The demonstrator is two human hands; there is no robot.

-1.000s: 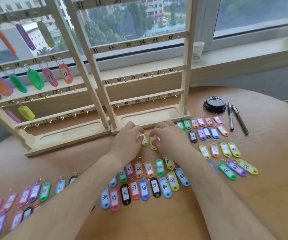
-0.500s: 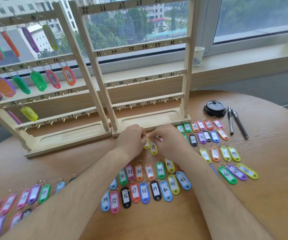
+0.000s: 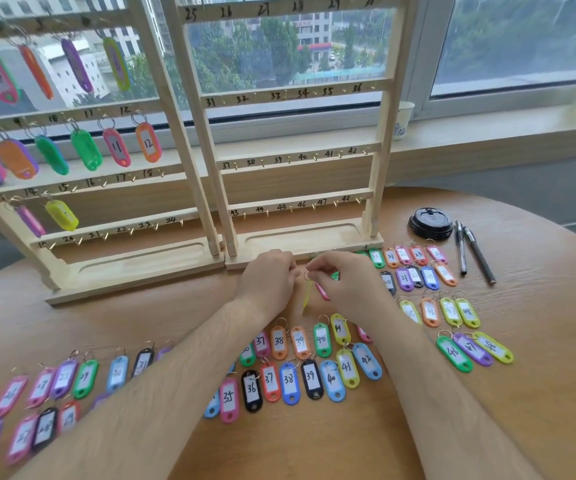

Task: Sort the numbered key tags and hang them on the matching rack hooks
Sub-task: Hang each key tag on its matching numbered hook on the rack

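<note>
Right hand point(image 3: 349, 285) pinches the yellow tag point(image 3: 307, 296) by its ring, near the rack base point(image 3: 297, 239). Left hand point(image 3: 266, 282) curls alongside, grip unclear; bare table point(image 3: 158, 317) lies leftward.

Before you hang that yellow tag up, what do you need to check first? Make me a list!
1. Grip on the yellow tag: ok, the right hand pinches its ring.
2. Number readable: cannot tell, the tag hangs edge-on.
3. Left hand helping hold it: cannot tell, its fingertips are hidden.
4. Free hooks on the left rack: ok, 15 to 18 are bare.
5. Untangled from the pink tag beside it: cannot tell.
</note>
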